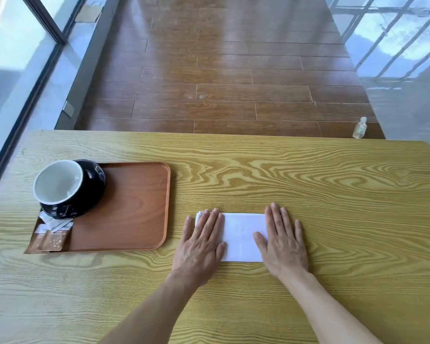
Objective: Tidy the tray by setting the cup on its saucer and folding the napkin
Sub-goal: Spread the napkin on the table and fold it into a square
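A white napkin (241, 235) lies folded into a rectangle on the wooden table (308, 184), to the right of the brown tray (134, 207). My left hand (202, 242) presses flat on the napkin's left end, fingers spread. On its right end my right hand (282, 242) rests flat the same way. A black cup with a white inside (60, 187) stands on a black saucer (96, 177) in the tray's far left corner. Neither hand grips anything.
Several small brown and white sachets (51, 234) lie in the tray's near left corner, partly over its edge. A small clear bottle (360, 127) sits on the floor beyond the table's far right edge. A glass wall runs along the left.
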